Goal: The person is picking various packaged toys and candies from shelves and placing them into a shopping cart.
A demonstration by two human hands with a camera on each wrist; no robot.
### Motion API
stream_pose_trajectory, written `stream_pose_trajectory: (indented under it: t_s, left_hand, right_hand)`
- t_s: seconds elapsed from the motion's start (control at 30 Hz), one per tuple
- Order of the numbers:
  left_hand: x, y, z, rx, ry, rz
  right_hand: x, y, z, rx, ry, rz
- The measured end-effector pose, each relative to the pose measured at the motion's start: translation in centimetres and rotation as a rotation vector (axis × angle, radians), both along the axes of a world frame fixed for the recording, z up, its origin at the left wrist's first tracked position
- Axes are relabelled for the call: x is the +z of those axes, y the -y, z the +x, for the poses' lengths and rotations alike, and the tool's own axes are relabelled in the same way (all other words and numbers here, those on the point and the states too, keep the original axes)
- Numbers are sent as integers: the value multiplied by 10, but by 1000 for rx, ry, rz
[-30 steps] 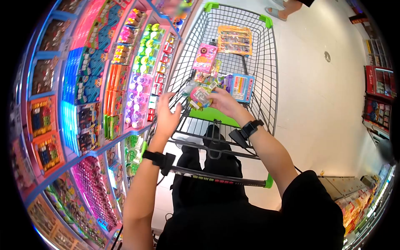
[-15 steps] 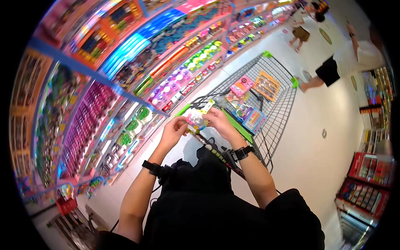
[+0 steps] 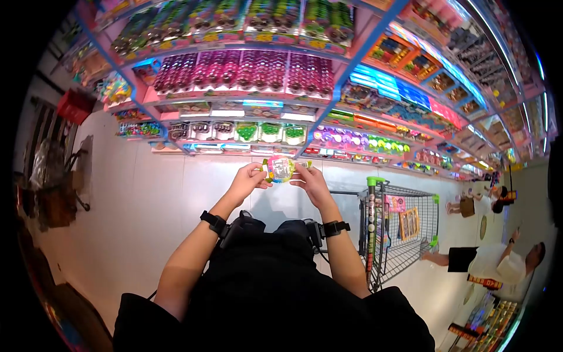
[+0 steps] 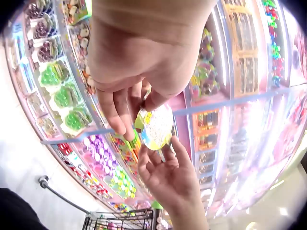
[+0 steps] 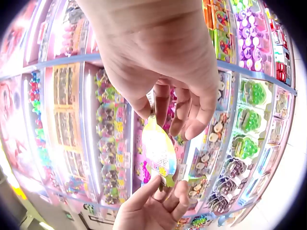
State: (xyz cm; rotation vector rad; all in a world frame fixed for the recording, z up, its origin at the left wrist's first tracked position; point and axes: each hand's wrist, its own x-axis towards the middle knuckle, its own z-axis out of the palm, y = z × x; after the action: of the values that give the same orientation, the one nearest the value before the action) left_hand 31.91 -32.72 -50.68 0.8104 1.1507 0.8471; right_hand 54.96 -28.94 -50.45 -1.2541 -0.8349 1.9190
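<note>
- Pinching one end of the packet (image 3: 281, 169) between thumb and fingers of the left hand (image 3: 249, 180), leaving barely any gap.
- Pinching the opposite end likewise with the right hand (image 3: 314, 184).
- Holding the packet up between both hands, above the floor (image 3: 146, 193), before the shelves (image 3: 347, 73).
- Standing with the cart (image 3: 371, 234) close by on the right.
</note>
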Motion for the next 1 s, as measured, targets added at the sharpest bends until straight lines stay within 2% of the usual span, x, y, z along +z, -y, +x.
stream_pose_trajectory:
  t_s: [0.07, 0.2, 0.33, 0.47, 0.53, 0.73, 0.87, 0.97, 1.0]
  left_hand:
    - [-6, 8, -33, 137, 6, 14]
    - [-12, 17, -74, 427, -5, 98]
    - [-15, 29, -96, 499, 51, 178]
    - [-11, 45, -114, 622, 93, 106]
    - [-15, 51, -118, 644, 109, 117]
    - [-20, 57, -125, 707, 51, 156]
    - [-17, 52, -118, 744, 57, 143]
    - [-29, 37, -110, 718, 58, 171]
    - [-23, 32, -105, 690, -18, 141]
  right_hand:
    - [0, 6, -31, 68, 14, 18]
    - [-14, 33, -84, 363, 50, 64]
    - [-14, 51, -126, 499, 13, -32]
    - [-3, 47, -151, 584, 44, -30]
    - [1, 45, -155, 619, 53, -65]
    - [-6, 33, -156, 482, -167, -319]
    - [-6, 18, -153, 614, -174, -244]
    - [-1, 2, -144, 624, -203, -229]
    - [-1, -4, -141, 616, -201, -190]
